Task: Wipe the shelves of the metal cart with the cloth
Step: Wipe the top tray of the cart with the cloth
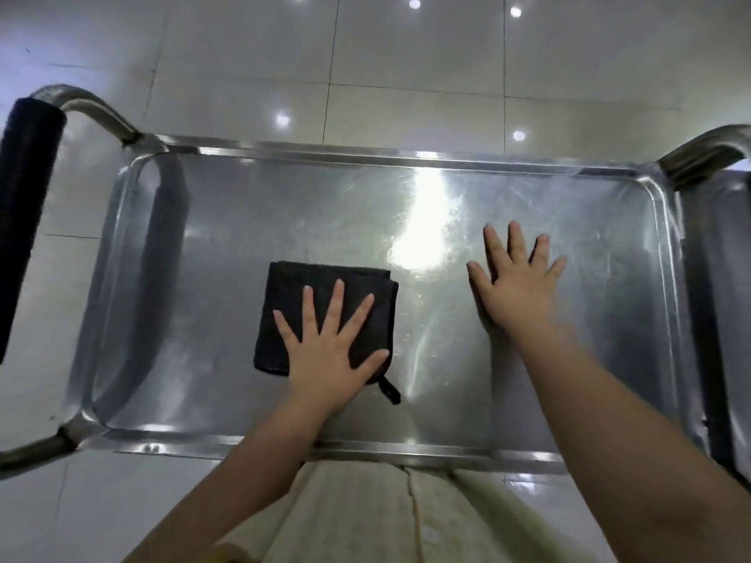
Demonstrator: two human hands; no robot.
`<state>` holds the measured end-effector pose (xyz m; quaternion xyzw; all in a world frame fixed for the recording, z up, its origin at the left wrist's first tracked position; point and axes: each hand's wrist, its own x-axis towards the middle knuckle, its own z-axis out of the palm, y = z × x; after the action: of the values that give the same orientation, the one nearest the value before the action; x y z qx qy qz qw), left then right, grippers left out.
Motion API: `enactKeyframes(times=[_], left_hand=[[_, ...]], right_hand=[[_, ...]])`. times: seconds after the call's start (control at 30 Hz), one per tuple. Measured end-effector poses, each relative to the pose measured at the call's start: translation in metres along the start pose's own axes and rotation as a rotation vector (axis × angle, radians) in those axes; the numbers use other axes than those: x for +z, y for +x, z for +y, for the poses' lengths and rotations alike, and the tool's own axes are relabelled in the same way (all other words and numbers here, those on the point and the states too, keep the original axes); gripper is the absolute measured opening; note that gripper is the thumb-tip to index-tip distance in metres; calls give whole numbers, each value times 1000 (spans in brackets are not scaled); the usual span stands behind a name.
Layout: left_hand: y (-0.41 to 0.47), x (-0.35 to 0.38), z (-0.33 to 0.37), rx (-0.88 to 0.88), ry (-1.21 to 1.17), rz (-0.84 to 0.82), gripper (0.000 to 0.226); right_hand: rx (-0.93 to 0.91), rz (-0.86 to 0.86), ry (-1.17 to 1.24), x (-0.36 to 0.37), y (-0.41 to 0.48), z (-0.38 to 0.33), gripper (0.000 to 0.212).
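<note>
Metal cart (365, 158) is viewed from directly above, with its long side toward the person. The top shelf (244, 221) is a shallow stainless tray with a raised rim and rounded corners. Fine scratches and smears are noted on its surface, and a bright glare (422, 241) is reflected near the middle.

Cloth (284, 286): black, folded into a rough square, laid flat on the shelf left of centre and nearer the person's edge than the far rim. A small black loop (389, 390) is seen trailing from its near right corner onto bare metal.

Left hand (325, 347): laid palm-down on the near right part of the cloth, fingers straight and spread apart. The fabric is not gripped, only pressed flat.

Right hand (516, 286): placed palm-down over bare metal right of centre, well apart from the cloth, fingers straight and fanned. Nothing is held. The outline is somewhat blurred, so contact with the shelf cannot be confirmed.

A tubular handle (87, 101) is noted at the cart's left end, partly covered by a dark foam grip (28, 176). A bare metal handle (707, 152) is seen at the right end. The cart is stood on a glossy, pale tiled floor (406, 75) dotted with light reflections. A pale garment (386, 514) is visible below the near rim, between the forearms.
</note>
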<state>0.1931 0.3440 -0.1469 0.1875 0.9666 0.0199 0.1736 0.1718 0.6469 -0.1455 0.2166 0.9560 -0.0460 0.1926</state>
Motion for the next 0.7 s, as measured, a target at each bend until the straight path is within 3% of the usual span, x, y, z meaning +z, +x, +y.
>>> enactKeyframes(times=[0.2, 0.5, 0.6, 0.7], left_hand=[[-26, 5, 20, -22, -23, -54, 78], [176, -55, 66, 51, 49, -59, 78], [163, -49, 82, 66, 51, -57, 79], [88, -20, 96, 194, 47, -16, 78]], right_hand=[[-19, 42, 53, -4, 20, 34, 68], [-18, 109, 18, 8, 28, 34, 69], [-17, 112, 23, 8, 30, 35, 66], [-32, 120, 47, 9, 30, 36, 64]])
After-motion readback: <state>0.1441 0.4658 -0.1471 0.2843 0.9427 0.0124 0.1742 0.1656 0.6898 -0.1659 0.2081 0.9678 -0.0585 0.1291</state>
